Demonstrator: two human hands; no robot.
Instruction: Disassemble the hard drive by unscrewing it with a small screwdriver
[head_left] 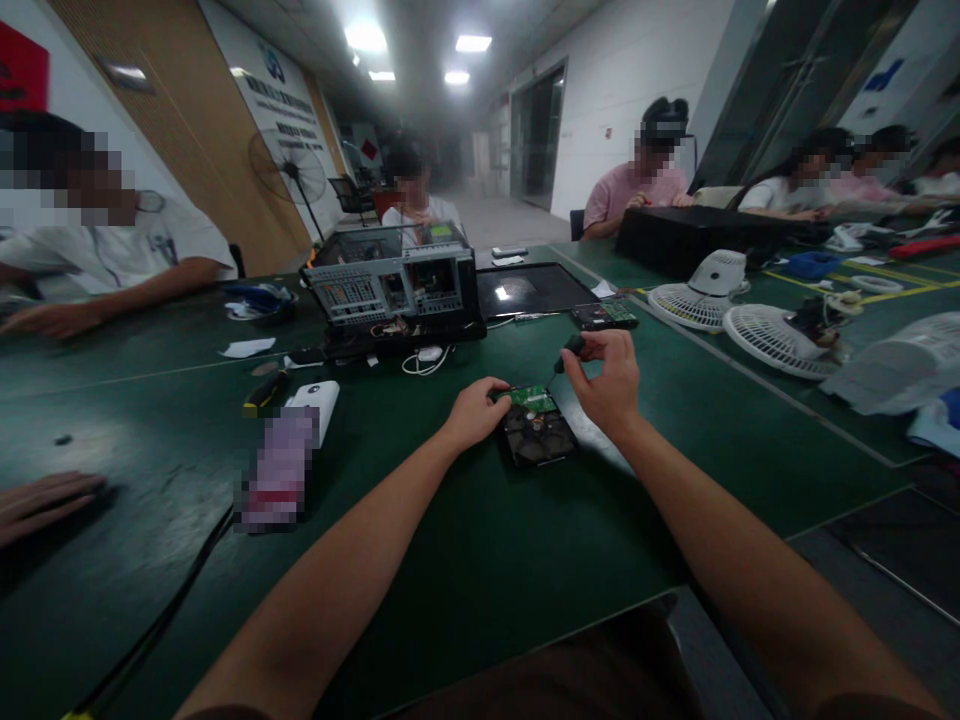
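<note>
A hard drive [541, 440] lies on the green mat in front of me, its green circuit board [531, 399] facing up along the far edge. My left hand [477, 414] grips the drive's left side, thumb near the board. In my right hand [609, 382] is a screwdriver [569, 353] with a dark handle, pinched between thumb and fingers. It is tilted, and its tip points down at the board's far right corner. Whether the tip sits in a screw is too small to tell.
An opened computer case [390, 282] stands beyond, with a white cable [429, 364] before it. Another drive [604, 314] lies behind my right hand. Fan parts [780, 335] are at right; pliers [265, 394] and a phone [281, 465] at left. A co-worker's hand [49, 505] rests far left.
</note>
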